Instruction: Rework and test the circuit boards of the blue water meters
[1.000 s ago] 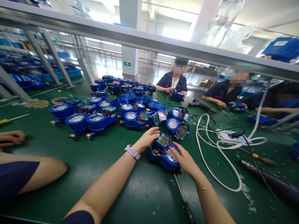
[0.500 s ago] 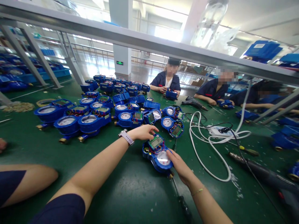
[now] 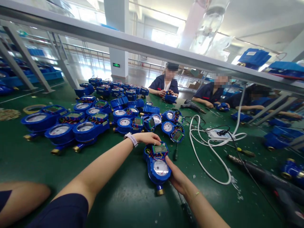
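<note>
A blue water meter [image 3: 161,167] with a round white dial, a small display board and coloured wires stands on the green bench in front of me. Its brass pipe end points towards me. My right hand [image 3: 177,174] is closed round its right side, the thumb beside the display. At the far left edge of the meter, by the display board, my left hand [image 3: 150,138] grips with bent fingers; its fingertips are partly hidden. A screwdriver [image 3: 175,152] lies just beyond the meter, and another screwdriver [image 3: 186,210] lies partly under my right forearm.
Several similar meters [image 3: 86,128] crowd the bench to the left and ahead. On the right are a looped white cable [image 3: 201,164], a power strip [image 3: 218,134], a yellow-handled screwdriver [image 3: 245,152] and a heat gun [image 3: 266,174]. Co-workers [image 3: 163,84] sit opposite, below a shelf beam [image 3: 142,42].
The water meter has turned so its brass end points more directly at me. My left hand has come down onto its far edge, and my right hand has turned with it. The view has shifted slightly.
</note>
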`<state>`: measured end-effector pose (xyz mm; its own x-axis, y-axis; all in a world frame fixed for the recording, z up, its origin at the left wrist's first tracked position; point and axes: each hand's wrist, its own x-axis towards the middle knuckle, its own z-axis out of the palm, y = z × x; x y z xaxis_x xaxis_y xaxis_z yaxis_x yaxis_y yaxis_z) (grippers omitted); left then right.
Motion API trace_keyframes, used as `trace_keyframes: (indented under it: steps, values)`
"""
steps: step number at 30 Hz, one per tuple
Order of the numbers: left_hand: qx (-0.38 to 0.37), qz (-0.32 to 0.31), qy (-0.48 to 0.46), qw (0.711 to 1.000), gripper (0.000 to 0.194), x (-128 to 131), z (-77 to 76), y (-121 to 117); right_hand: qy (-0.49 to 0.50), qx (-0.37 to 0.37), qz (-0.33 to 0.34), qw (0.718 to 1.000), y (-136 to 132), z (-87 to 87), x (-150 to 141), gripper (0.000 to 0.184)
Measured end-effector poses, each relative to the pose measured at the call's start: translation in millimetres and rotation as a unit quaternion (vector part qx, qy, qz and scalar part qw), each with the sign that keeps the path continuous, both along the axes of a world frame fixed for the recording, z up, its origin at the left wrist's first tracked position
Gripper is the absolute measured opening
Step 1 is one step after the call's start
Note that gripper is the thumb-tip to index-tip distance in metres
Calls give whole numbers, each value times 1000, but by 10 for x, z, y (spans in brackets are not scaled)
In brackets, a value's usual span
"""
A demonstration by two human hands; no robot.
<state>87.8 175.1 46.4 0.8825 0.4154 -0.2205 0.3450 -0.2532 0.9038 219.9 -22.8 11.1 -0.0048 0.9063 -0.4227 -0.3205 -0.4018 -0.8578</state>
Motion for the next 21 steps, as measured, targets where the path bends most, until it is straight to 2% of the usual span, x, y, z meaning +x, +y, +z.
trace_keyframes:
  steps: [5, 10, 14, 16, 21]
  values:
    - [-80, -45, -22, 996, 36, 53, -81, -14, 42, 9, -35, 998, 26, -39, -54, 39]
    - [-96, -91, -13, 991, 42, 139, 7, -18, 77, 40, -81, 993, -24, -126, -172, 33]
    - [-91, -161, 16, 983, 52, 248, 193, -121, 100, 72, -138, 983, -228, -92, -289, 30]
    - [-75, -207, 20, 975, 56, 341, 326, -215, 111, 86, -178, 974, -403, -23, -308, 36]
    - [-76, -308, -5, 948, 52, 817, 636, -608, 123, 100, -318, 935, -1005, 181, -197, 53]
